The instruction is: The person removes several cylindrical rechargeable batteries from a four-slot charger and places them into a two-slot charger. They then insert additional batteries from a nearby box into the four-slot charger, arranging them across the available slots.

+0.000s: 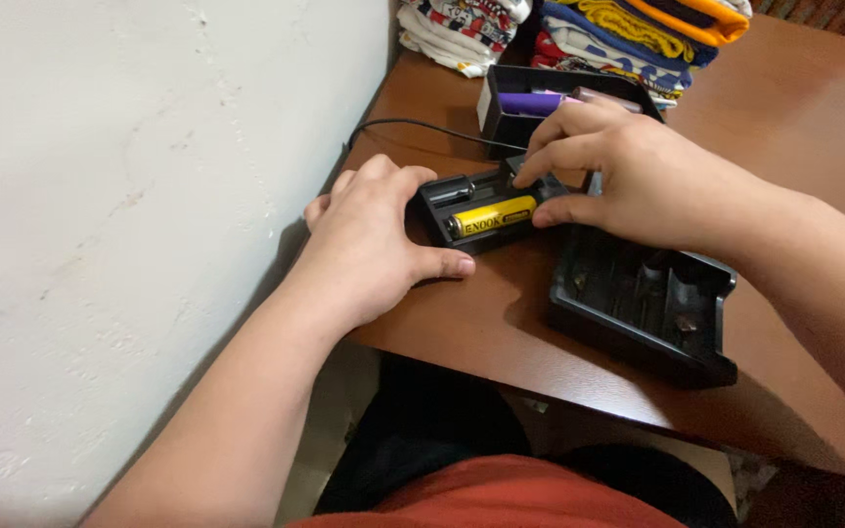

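A small black battery charger sits near the left edge of the brown wooden table, close to the white wall. It is a low rectangular box with two parallel slots. The nearer slot holds a yellow cylindrical battery with dark print along its side and a silver tip at its left end; the farther slot shows only dark plastic and a metal contact (what lies under the fingers there is hidden). A thin black cable runs from behind the charger toward the wall.

The left hand cups the charger's left end, fingers curled over it and thumb laid flat on the table along its front edge, steadying it. The right hand rests over the right end, index fingertip pressing into the far slot and thumb touching the right tip of the yellow battery, a narrow pinch-like grip.

Just right of the charger lies a larger empty black charger with several bays. Behind stands a black box holding purple batteries, and folded colourful clothes are stacked beyond.
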